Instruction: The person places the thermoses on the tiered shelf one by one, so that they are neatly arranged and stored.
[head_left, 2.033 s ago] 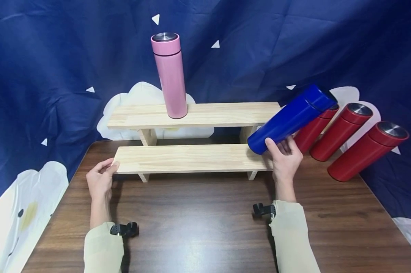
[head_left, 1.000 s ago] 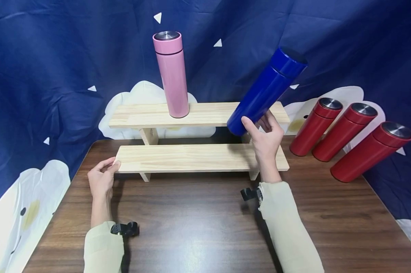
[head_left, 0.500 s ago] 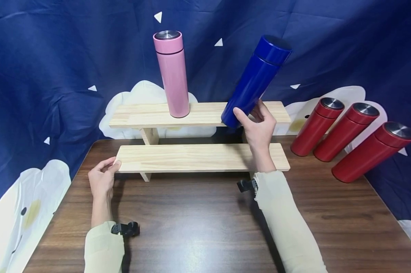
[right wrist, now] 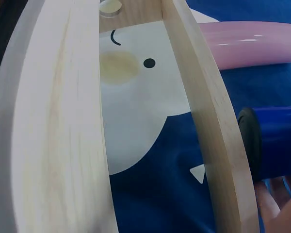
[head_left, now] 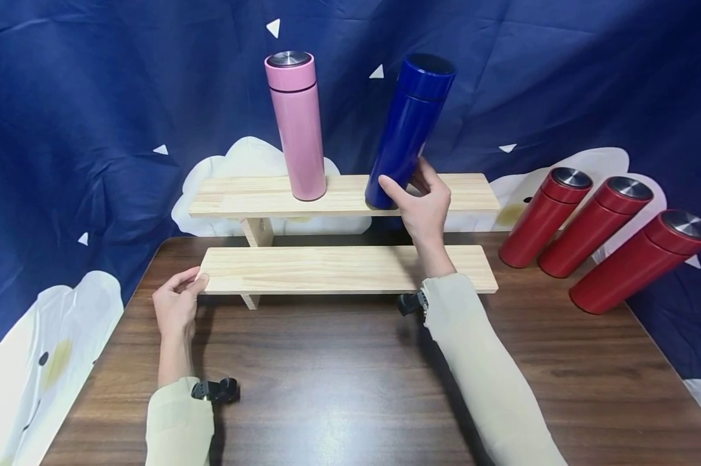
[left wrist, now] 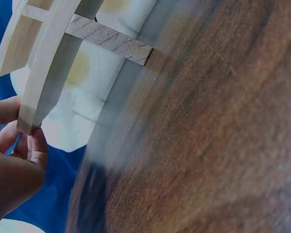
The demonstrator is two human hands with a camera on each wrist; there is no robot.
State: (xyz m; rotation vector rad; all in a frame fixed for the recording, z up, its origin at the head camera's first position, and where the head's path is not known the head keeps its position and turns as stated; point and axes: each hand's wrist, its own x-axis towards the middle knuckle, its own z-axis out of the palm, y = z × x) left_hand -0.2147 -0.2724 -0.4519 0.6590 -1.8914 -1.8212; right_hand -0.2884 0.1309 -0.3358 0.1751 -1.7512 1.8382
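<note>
My right hand [head_left: 424, 204] grips a blue thermos [head_left: 410, 129] near its base. The thermos leans a little to the right over the upper board of a two-tier wooden shelf [head_left: 455, 193]. Its dark bottom shows beside the board edge in the right wrist view; whether they touch I cannot tell. Left of it, a pink thermos [head_left: 298, 129] with a steel lid top stands on the same board. My left hand [head_left: 177, 304] pinches the left end of the lower board [head_left: 327, 268]. Thumb and fingers lie on either side of that end in the left wrist view.
Three red thermoses [head_left: 545, 217] stand in a slanting row on the brown wooden table [head_left: 327, 375], right of the shelf. A dark blue cloth [head_left: 123, 84] with white shapes hangs behind and beside the table.
My right hand has carried the blue thermos left and up from beside the red thermoses to the upper board, turning it more upright. My left hand has stayed at the lower board's end.
</note>
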